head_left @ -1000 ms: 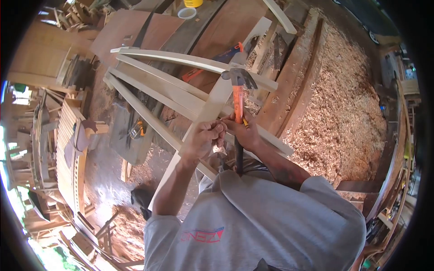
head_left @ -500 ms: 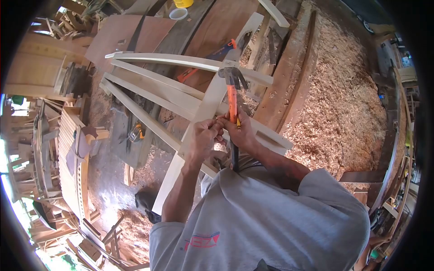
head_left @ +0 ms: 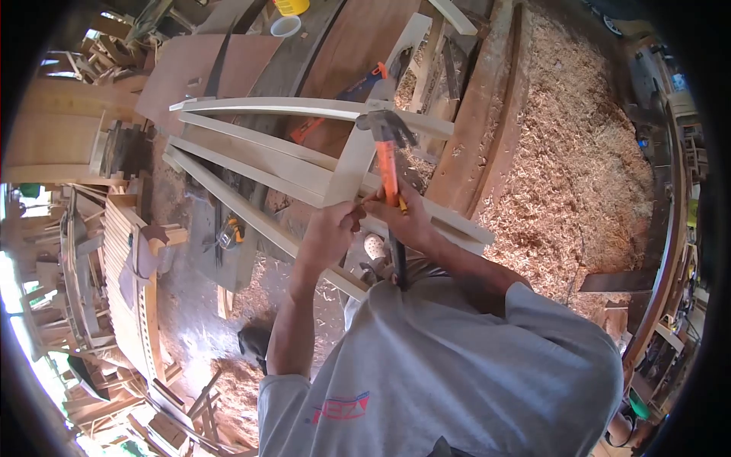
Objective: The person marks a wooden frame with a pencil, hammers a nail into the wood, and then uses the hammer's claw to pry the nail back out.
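Note:
My right hand (head_left: 410, 222) is closed around the handle of a claw hammer (head_left: 387, 161). The hammer's metal head points away from me, and its dark grip end reaches back to my shirt. A small yellow piece shows by the handle at my right fingers. My left hand (head_left: 333, 230) is closed, its fingertips pinched close to my right fingertips. Whatever sits between them is too small to make out. Beneath both hands lies a pale wooden frame of long converging strips (head_left: 259, 171) with a crosspiece (head_left: 352, 171); hand and forearm hide part of it.
A handsaw (head_left: 358, 87) with blue and orange parts lies beyond the frame. A tape measure (head_left: 230, 231) rests at the left. Wood shavings (head_left: 575, 167) cover the ground on the right. A yellow container (head_left: 291, 6) and a white bowl (head_left: 285, 27) stand at the back.
My left hand has turned and lowered slightly, with its forearm now more upright. The hammer head has tipped a little to the left. The whole view has shifted slightly.

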`<state>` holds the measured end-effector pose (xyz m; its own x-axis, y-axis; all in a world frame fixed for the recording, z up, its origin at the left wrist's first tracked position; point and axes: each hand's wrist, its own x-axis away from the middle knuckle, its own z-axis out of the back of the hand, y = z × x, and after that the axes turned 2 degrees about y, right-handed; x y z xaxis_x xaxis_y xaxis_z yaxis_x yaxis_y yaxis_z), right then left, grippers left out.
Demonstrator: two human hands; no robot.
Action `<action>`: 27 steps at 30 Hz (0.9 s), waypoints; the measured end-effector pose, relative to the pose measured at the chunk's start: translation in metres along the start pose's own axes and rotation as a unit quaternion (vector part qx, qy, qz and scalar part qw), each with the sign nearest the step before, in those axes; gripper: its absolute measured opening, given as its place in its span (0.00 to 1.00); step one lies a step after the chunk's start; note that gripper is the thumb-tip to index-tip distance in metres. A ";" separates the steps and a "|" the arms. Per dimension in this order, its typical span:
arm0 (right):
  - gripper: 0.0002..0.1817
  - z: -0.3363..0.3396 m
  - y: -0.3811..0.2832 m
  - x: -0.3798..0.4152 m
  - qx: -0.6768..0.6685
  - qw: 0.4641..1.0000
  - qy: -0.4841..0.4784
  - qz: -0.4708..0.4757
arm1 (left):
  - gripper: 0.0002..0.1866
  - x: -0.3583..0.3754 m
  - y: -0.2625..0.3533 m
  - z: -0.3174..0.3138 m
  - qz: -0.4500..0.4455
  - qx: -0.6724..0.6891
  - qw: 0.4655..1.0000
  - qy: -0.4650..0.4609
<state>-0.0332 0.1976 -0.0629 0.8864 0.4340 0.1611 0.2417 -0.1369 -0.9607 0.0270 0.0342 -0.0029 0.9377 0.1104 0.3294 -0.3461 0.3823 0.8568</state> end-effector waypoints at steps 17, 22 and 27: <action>0.12 0.023 -0.005 -0.007 0.057 0.996 0.014 -0.064 | 0.43 -0.019 -0.003 -0.019 0.011 -0.297 0.942 0.154; 0.12 0.016 -0.016 -0.004 0.196 0.981 0.002 -0.011 | 0.39 -0.022 0.009 -0.001 0.070 -0.237 0.965 0.088; 0.13 0.015 -0.006 -0.007 0.188 0.981 -0.019 0.031 | 0.32 -0.027 -0.006 0.006 0.007 -0.237 0.967 0.089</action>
<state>-0.0472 0.2083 -0.0615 0.8774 0.4698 0.0972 0.0175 0.1711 -0.9851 0.0040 0.0237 -0.0142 0.9378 0.2596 0.2306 -0.3461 0.7522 0.5607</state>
